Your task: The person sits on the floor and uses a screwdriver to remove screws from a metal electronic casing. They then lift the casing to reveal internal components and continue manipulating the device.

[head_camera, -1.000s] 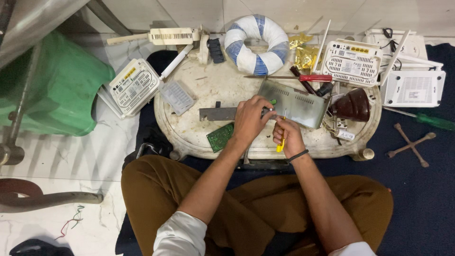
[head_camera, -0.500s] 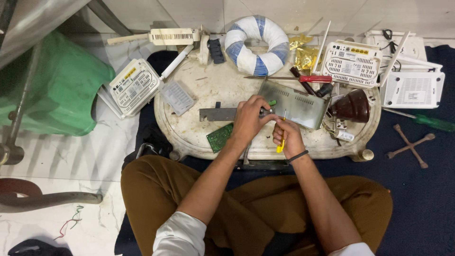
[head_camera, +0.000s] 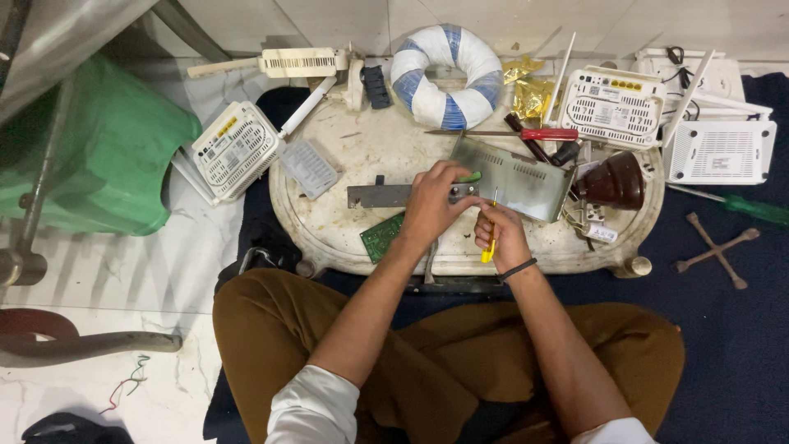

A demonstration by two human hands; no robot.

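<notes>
Worn white round table on tiled floor, cluttered. Left hand clamps grey metal box at table centre. Right hand grips yellow screwdriver, tip at box edge. Advice: keep box pinned, driver square to screw.

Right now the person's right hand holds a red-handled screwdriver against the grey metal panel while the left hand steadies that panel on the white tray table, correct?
Not quite. In the head view the screwdriver in the right hand has a yellow handle, not red; a red-handled one lies unused further back. The rest stands: the left hand steadies the grey metal panel on the white tray table.
</notes>
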